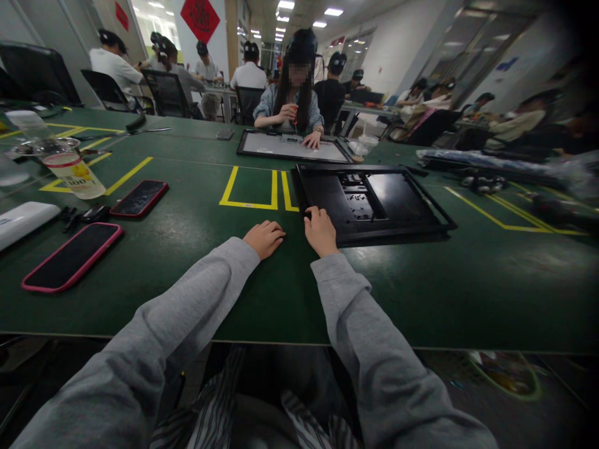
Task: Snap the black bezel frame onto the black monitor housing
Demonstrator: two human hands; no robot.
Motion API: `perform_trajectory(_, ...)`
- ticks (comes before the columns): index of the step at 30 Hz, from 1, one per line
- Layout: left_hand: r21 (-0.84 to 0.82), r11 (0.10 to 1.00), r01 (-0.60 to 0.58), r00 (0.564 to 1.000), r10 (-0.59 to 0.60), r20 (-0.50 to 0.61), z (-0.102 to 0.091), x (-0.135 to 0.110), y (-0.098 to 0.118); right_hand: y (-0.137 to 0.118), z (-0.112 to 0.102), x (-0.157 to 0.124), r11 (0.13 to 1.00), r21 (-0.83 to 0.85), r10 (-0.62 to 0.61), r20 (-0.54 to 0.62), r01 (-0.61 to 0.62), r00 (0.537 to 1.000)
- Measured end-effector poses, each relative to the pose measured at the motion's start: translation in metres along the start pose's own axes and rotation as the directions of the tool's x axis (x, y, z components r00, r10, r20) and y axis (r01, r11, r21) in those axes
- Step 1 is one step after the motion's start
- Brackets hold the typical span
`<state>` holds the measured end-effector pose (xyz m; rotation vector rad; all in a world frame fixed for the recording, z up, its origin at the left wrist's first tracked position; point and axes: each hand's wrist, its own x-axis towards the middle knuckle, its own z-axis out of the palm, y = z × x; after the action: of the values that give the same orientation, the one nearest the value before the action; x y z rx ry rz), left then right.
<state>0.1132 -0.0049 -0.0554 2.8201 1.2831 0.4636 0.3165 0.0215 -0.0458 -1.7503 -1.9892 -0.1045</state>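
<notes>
A black monitor back panel point(374, 202) lies flat on the green table point(468, 280) in front of me. My right hand point(321, 231) rests at the panel's near left corner with fingers curled against its edge. My left hand point(264, 237) lies on the table just left of it, fingers curled under, nothing visible in it. Grey sleeves cover both of my arms.
Two phones in pink cases point(70, 255) point(139, 197), a drink cup point(75, 171) and a white box point(21, 223) sit to the left. Yellow tape marks point(248, 187) cross the table. A person opposite works on a white panel point(292, 146). Cables and parts point(482, 181) lie to the right.
</notes>
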Motion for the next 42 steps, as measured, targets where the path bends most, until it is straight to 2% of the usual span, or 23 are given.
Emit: perform_trajectory(42, 0.026, 1.0, 0.018, 0.999, -0.018, 0.029, -0.0041, -0.0014, 0.0036, 0.0033, 0.0039, 0.0012, 1.0, 0.005, -0.017, -0.019, 0.017, 1.0)
